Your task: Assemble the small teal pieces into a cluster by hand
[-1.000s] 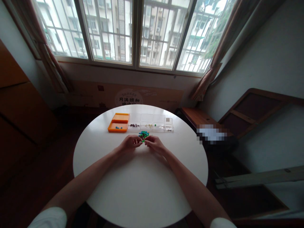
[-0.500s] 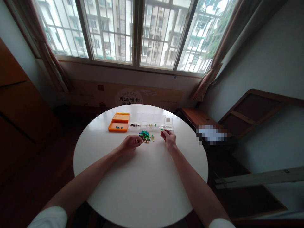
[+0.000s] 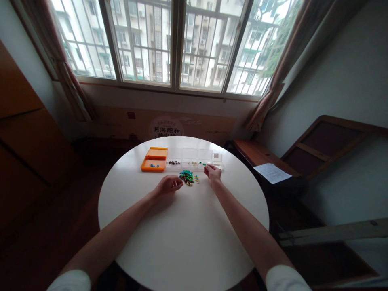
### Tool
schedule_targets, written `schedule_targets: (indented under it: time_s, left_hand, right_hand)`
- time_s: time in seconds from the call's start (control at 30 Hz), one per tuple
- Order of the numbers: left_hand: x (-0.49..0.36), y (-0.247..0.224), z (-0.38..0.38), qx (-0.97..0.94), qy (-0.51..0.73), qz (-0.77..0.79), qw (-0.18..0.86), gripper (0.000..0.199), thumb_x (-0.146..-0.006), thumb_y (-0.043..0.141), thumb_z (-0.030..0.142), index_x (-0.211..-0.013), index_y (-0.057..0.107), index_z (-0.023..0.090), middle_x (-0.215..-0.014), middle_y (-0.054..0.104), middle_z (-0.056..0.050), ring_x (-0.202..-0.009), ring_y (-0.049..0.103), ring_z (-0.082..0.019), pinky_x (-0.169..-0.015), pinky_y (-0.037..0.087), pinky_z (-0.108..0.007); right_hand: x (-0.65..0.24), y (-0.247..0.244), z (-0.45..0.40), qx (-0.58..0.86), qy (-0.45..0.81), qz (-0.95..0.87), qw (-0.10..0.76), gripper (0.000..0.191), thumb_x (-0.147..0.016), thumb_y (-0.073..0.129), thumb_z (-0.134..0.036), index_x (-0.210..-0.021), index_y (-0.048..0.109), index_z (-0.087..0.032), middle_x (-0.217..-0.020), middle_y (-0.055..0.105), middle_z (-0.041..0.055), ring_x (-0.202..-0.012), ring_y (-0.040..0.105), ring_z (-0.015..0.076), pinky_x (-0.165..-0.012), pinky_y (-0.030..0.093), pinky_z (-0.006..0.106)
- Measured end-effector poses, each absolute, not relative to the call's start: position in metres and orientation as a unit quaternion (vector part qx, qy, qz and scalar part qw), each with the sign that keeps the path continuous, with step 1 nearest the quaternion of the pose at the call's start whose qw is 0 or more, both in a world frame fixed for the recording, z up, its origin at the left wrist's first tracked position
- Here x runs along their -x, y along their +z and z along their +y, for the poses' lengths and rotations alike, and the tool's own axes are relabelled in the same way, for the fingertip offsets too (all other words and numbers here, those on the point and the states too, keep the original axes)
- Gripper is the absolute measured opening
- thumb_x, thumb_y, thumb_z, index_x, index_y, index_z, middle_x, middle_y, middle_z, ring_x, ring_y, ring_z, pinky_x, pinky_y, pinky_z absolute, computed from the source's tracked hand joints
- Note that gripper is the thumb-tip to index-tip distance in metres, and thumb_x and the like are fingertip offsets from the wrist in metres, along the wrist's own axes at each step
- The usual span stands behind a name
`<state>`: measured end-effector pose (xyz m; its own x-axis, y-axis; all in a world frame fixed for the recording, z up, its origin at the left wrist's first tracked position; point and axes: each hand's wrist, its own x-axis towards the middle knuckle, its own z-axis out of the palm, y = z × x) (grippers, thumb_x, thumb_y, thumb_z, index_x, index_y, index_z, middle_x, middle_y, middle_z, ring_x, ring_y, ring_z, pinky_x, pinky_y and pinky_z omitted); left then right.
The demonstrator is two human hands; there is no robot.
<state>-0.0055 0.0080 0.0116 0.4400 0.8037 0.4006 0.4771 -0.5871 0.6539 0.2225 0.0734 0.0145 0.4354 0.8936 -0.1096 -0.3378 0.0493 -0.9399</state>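
Note:
My right hand [image 3: 214, 173] pinches a small green toy brick [image 3: 204, 164] at the front edge of the clear plastic boxes, beside the one that has a green piece in it. My left hand [image 3: 169, 184] rests on the table with curled fingers, its fingertips at the left side of a pile of small bricks [image 3: 187, 177]. Whatever those fingertips hold, if anything, is too small to make out. Green, blue, brown and yellowish pieces make up the pile, and a few loose yellow and blue ones [image 3: 197, 178] lie to its right.
At the back of the round white table [image 3: 182, 242] stands an open orange box [image 3: 157, 157] with several blue pieces. Beside it runs a row of open clear boxes [image 3: 189, 153] containing dark brown, cream and green pieces. A paper [image 3: 272, 173] lies on the wooden bench to the right.
My right hand has shifted slightly left with the green brick, nearer to the box with the green piece. My left hand stays by the pile. The whole view has moved a little.

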Motion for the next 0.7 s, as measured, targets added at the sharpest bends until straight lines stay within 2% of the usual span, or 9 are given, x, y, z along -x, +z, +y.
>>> schedule_targets:
  time_s: [0.1,0.2,0.4,0.53,0.7]
  left_hand:
    - [0.007,0.012,0.007,-0.814,0.354,0.397,0.235,0.017,-0.078,0.055,0.025,-0.076,0.067,0.013,-0.063,0.061,-0.001,-0.053,0.049,-0.007,-0.053,0.039,-0.016]
    - [0.007,0.011,0.007,-0.806,0.358,0.407,0.238,0.018,-0.079,0.055,0.026,-0.075,0.067,0.013,-0.063,0.061,-0.001,-0.053,0.049,-0.007,-0.053,0.039,-0.016]
    - [0.008,0.008,0.007,-0.802,0.362,0.415,0.232,0.019,-0.079,0.055,0.027,-0.075,0.067,0.013,-0.063,0.061,0.000,-0.053,0.049,-0.007,-0.053,0.038,-0.017]
    - [0.009,0.008,0.008,-0.799,0.358,0.421,0.237,0.019,-0.079,0.055,0.027,-0.076,0.067,0.013,-0.063,0.061,-0.001,-0.053,0.049,-0.007,-0.053,0.039,-0.017]
    - [0.009,0.008,0.007,-0.801,0.360,0.417,0.235,0.019,-0.079,0.055,0.027,-0.075,0.067,0.013,-0.062,0.062,-0.001,-0.052,0.049,-0.007,-0.053,0.039,-0.017]
  right_hand:
    - [-0.222,0.016,0.081,0.502,0.460,-0.279,0.677,0.030,-0.057,0.070,-0.008,-0.084,0.058,-0.012,-0.058,0.062,-0.0014,-0.053,0.061,0.0103,-0.058,0.056,0.022]
    - [-0.222,0.015,0.077,0.508,0.459,-0.279,0.673,0.040,-0.058,0.067,-0.008,-0.096,0.055,-0.012,-0.058,0.061,-0.0022,-0.052,0.060,0.0102,-0.055,0.054,0.022]
    - [-0.218,0.010,0.052,0.545,0.462,-0.331,0.617,0.027,-0.059,0.062,-0.018,-0.086,0.061,-0.013,-0.063,0.062,0.0012,-0.047,0.054,0.0082,-0.041,0.041,0.017]
    - [-0.212,0.008,0.042,0.545,0.433,-0.431,0.574,0.023,-0.058,0.060,-0.022,-0.077,0.064,-0.012,-0.063,0.064,0.0032,-0.051,0.054,0.0100,-0.045,0.040,0.019]
    - [-0.210,0.005,0.042,0.558,0.386,-0.488,0.549,0.025,-0.059,0.058,-0.028,-0.077,0.066,-0.011,-0.065,0.066,0.0056,-0.058,0.058,0.0144,-0.053,0.044,0.024]
